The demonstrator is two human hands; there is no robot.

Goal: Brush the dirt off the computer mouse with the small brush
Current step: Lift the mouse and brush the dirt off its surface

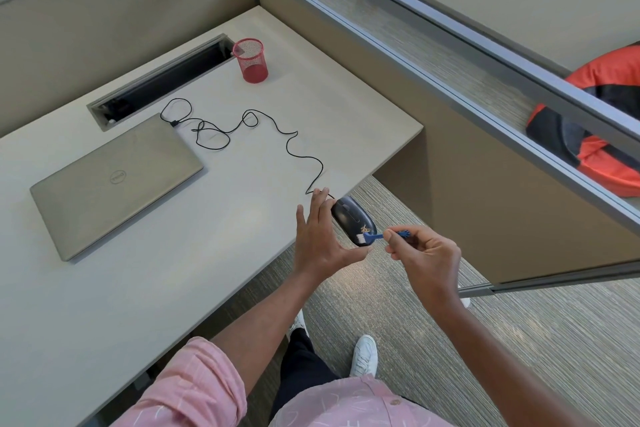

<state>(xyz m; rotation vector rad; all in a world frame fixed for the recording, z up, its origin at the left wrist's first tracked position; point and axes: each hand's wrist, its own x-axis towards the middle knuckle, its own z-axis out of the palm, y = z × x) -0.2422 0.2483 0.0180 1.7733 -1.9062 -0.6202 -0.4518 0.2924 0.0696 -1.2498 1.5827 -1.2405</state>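
Observation:
A black wired computer mouse (349, 217) is held just past the desk's right edge, with brownish dirt specks on its rear top. My left hand (320, 241) grips its left side, thumb under the back end. My right hand (424, 258) pinches a small blue brush (375, 237) by the handle; its white bristles touch the mouse's rear end near the dirt. The mouse cable (242, 125) snakes across the desk to the laptop.
A closed grey laptop (114, 184) lies on the beige desk (173, 270) at left. A red mesh cup (251, 61) stands near the cable slot (162, 80) at the back. Partition walls (485, 149) bound the back and right. An orange bag (595, 121) sits beyond the partition.

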